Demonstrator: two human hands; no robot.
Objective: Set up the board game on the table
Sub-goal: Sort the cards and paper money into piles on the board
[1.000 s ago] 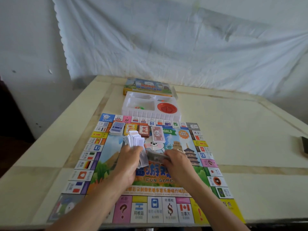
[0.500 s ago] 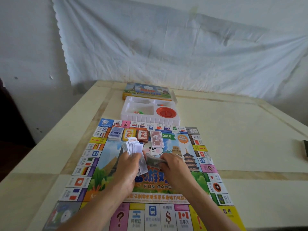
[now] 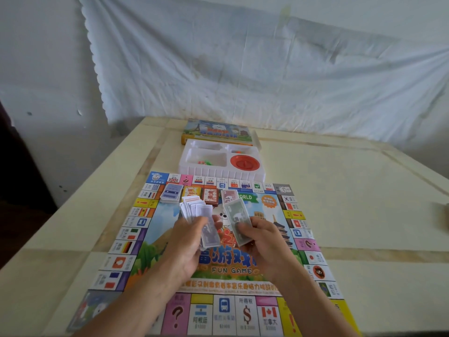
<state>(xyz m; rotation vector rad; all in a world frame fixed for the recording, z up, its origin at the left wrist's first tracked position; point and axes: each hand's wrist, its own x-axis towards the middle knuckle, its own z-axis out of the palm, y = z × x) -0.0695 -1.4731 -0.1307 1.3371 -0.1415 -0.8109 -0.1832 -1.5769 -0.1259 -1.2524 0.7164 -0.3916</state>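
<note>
The right hand [image 3: 261,242] has just peeled a greenish note [image 3: 237,221] clear of the fanned stack [image 3: 195,211] gripped in the left hand [image 3: 188,242], mid-board [image 3: 143,254], so sorting continues toward the piles at 12 o'clock [image 3: 171,193].

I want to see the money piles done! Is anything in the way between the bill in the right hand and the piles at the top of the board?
Nothing visible blocks it. The right hand holds the bill just short of the piles, with only bare board between. The left hand, holding its fanned stack, sits to the side.
</note>
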